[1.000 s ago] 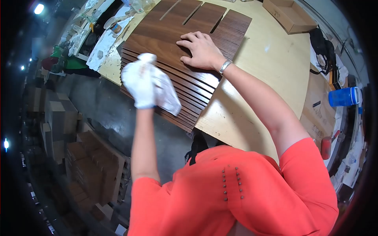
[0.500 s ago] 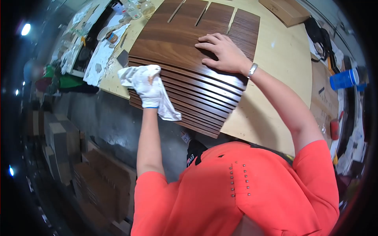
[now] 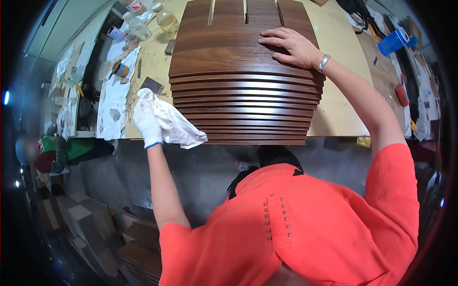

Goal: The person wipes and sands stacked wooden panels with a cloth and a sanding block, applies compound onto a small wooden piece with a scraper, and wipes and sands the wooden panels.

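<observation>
A stack of dark brown wood-grain panels (image 3: 214, 55) lies in front of me, its stepped front edges facing me. Slots are cut into the far part of the top panel. My right hand (image 3: 296, 49), bare and with a silver bracelet at the wrist, rests with fingers stretched out on the right of that panel. White glove fabric covers my left hand (image 3: 147, 123), which is closed around a white cloth (image 3: 180, 127) just left of the stack. The cloth trails right toward the lower front edges. A small dark square pad (image 3: 152, 86) lies beyond the glove.
The pale tabletop (image 3: 341, 95) extends on both sides of the stack. Glass jars (image 3: 167, 21), a small brown-labelled container (image 3: 121, 69) and stained white paper (image 3: 114, 105) occupy the left. At right is a blue container (image 3: 393, 42). Cartons (image 3: 90, 217) stand on the floor at lower left.
My left hand has moved left with the cloth, from the stack's front edges to beside them. My right hand stays on the top panel. The whole view has turned.
</observation>
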Demonstrator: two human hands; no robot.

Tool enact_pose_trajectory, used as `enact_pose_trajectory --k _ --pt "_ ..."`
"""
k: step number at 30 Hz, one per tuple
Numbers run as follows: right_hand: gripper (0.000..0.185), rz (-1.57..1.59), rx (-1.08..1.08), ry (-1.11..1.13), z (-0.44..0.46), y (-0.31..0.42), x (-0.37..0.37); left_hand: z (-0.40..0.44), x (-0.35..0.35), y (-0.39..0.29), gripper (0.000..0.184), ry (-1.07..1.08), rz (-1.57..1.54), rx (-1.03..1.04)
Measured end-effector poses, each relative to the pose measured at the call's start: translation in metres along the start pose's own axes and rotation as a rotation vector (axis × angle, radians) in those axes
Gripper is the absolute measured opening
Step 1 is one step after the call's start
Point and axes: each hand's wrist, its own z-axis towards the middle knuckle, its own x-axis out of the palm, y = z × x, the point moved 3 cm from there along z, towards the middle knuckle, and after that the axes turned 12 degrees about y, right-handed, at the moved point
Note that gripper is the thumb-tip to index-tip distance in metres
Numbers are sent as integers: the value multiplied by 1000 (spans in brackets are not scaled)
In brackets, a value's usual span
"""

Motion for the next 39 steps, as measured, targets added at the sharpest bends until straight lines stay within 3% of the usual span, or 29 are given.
enact_pose_trajectory --k 1,2,3,5,9,11,12,13,15,17,19,20,23,24,25,27,29,31,33,34,35,37,39 --pt "50 -20 9 -1 0 2 0 -1 -10 -1 40 -18 -199 -24" --pt "50 -9 12 10 1 3 -1 -10 -13 -54 43 58 -619 -116" --pt "50 -8 23 6 0 3 -2 -10 -18 -72 40 100 -796 -85" --pt "50 -5 28 -3 0 6 -4 14 -32 -53 37 126 310 251" --pt "38 106 133 -108 11 15 1 38 -48 -83 34 118 -161 53" --pt "32 464 226 -68 41 56 -10 47 -55 -108 34 99 -440 -2" --pt "36 664 182 -51 58 83 -11 59 -60 -106 35 120 -282 40" --pt "40 862 140 -34 78 109 -12 68 -58 -105 36 166 -428 -11" --pt "49 801 -84 -283 121 152 -11 80 -43 -108 44 264 -730 -113" --pt "55 930 -62 -385 159 171 -6 91 -27 -110 47 356 -880 -108" --pt "45 1327 71 -332 183 177 -5 98 -11 -115 48 457 -1042 -111" --pt "32 1457 68 -347 193 169 7 100 -5 -116 47 530 -1088 -78" --pt "17 1642 220 -405 177 150 -12 103 -8 -145 35 536 -659 87" --pt "10 1802 187 -372 162 144 -22 114 -11 -134 36 630 -488 110" --pt "10 1785 251 -499 157 138 -16 120 -4 -131 36 675 -633 83" --pt "10 2097 147 -787 147 150 -12 117 18 -129 36 783 -918 -4" --pt "11 2095 276 -942 136 184 -11 116 32 -126 33 984 -725 97" --pt "10 2025 357 -1079 133 212 -6 118 30 -124 43 1305 -406 226" --pt "8 1832 249 -1312 105 226 -2 126 16 -128 46 1282 -433 431" --pt "11 1812 366 -1543 82 234 -13 132 18 -125 44 1352 -651 420" --pt "16 1723 412 -1651 48 239 -16 148 15 -120 42 1327 -544 477" --pt "32 1662 124 -1602 -19 266 -33 164 12 -129 39 1273 -451 475" --pt "32 1371 88 -1677 -38 323 -65 176 22 -141 36 1295 -459 483"
